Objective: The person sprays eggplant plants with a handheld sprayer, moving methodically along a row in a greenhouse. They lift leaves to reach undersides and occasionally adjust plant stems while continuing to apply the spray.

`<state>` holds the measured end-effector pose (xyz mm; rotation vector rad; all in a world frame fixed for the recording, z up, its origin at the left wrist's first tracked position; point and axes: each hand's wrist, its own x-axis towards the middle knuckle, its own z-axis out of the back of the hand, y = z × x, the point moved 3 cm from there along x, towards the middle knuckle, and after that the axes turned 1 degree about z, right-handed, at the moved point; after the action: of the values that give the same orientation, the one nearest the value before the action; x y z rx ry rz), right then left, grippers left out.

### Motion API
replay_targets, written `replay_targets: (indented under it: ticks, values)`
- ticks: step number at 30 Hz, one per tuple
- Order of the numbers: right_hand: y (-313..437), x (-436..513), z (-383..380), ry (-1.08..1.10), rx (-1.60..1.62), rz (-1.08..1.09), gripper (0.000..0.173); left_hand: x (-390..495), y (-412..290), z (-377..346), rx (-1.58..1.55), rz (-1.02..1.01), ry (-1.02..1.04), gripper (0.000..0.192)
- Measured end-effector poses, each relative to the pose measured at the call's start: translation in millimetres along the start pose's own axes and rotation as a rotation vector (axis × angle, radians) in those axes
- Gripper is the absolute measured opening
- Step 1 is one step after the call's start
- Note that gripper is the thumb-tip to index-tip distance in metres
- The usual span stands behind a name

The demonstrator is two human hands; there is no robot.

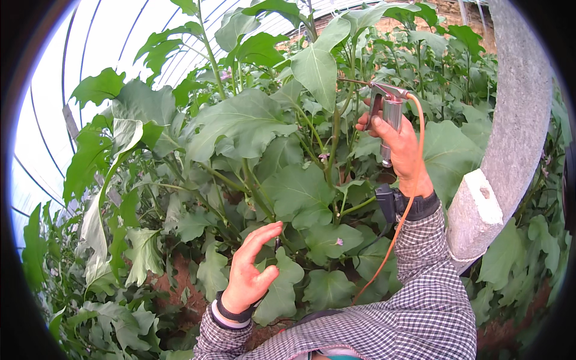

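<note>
My right hand (402, 146) grips a metal pistol-type spray gun (393, 112), its thin nozzle pointing left towards a large leaf (316, 72). From the back of the gun an orange hose (411, 198) runs down past my wrist to my waist. Lower down, my left hand (252, 265) is raised with its fingers apart and nothing in them. It is nearest to the lower leaves and stem of an eggplant plant (258, 191). A small purple flower (339, 242) hangs low among the leaves, and another flower (324, 156) shows higher near a stem.
A grey concrete pillar (519, 103) rises close by on the right, with a pale block (474, 211) against it and a cord below. Dense eggplant foliage surrounds me. At left curves a ribbed plastic greenhouse cover (45, 126). Reddish soil (180, 281) shows between plants.
</note>
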<state>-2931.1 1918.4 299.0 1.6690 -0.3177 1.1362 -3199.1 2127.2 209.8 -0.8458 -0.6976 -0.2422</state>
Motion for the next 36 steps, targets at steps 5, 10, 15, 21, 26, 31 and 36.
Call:
replay_targets:
  ticks: [5, 10, 15, 21, 26, 31, 36]
  values:
    - [2, -11, 4, -0.03, 0.077, -0.094, 0.056, -45, 9, 20, 0.018, 0.089, -0.046, 0.065]
    - [13, -32, 4, -0.018, 0.208, -0.128, 0.06, -97, 32, 40, -0.125, 0.311, -0.198, 0.062]
    - [13, -21, 1, 0.016, 0.284, -0.089, 0.058, -133, 47, 62, -0.13, 0.369, -0.329, 0.072]
    - [23, -71, -12, -0.138, 0.167, -0.158, 0.068, -168, 49, 71, -0.149, 0.444, -0.47, 0.058]
    - [21, -60, -63, 0.107, 0.184, -0.02, 0.072, -192, 53, 89, -0.111, 0.499, -0.555, 0.052]
    - [-6, 35, -123, 0.231, 0.0, -0.065, 0.061, -208, 55, 103, -0.127, 0.458, -0.607, 0.051]
    - [-13, 57, -144, 0.31, -0.141, -0.097, 0.058, -227, 61, 125, -0.086, 0.488, -0.649, 0.049]
